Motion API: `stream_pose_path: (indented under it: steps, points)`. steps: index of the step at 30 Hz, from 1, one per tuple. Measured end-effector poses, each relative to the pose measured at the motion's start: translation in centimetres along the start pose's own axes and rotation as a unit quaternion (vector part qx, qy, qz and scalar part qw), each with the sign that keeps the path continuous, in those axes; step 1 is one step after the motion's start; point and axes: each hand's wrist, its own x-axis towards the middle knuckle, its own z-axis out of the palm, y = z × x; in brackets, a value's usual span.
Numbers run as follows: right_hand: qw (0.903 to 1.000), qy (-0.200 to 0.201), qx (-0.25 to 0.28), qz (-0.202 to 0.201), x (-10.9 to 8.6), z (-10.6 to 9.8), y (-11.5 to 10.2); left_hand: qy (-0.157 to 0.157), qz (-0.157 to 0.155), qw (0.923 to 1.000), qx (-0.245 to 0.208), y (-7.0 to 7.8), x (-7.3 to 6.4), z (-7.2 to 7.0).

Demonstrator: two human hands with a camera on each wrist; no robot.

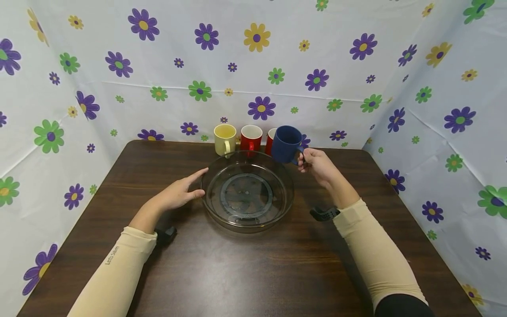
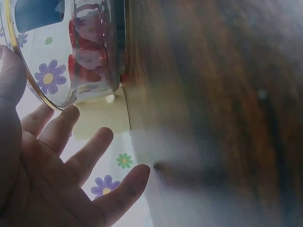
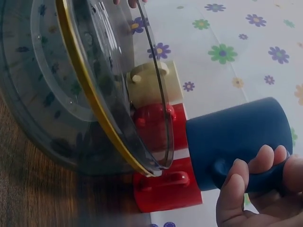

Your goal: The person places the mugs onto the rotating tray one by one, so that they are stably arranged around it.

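A blue mug (image 1: 286,145) hangs by its handle from my right hand (image 1: 318,167), raised at the back right of a clear glass bowl (image 1: 245,223). In the right wrist view the fingers wrap the handle of the blue mug (image 3: 241,137). My left hand (image 1: 180,192) is at the bowl's left rim with fingers spread and thumb apart. The left wrist view shows the left fingers (image 2: 97,146) extended, fingertips right at the rim of the glass bowl (image 2: 92,52).
Behind the bowl stand a yellow mug (image 1: 225,140), a red mug (image 1: 251,138) and a second red mug (image 3: 168,187), partly covered by the blue one in the head view. A flower-printed sheet (image 1: 222,53) surrounds the dark wooden table (image 1: 253,273) at the back and sides.
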Motion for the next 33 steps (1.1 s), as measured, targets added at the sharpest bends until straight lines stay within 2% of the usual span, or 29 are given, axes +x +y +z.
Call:
stream_pose_path:
  steps: [15, 25, 33]
  points:
    - [0.9977, -0.063, -0.02, 0.016, 1.0, 1.8, -0.2, 0.0, -0.004, 0.9999, -0.01, -0.4, 0.1, 0.1]
    - [0.9953, -0.094, -0.015, 0.016, 1.5, 2.8, -0.1, 0.006, 0.017, 0.9998, -0.008, -0.2, 0.2, 0.1]
    - [0.9927, -0.112, -0.022, 0.04, 2.3, 4.1, 0.3, 0.006, 0.02, 0.9998, -0.005, 0.0, 0.2, 0.0]
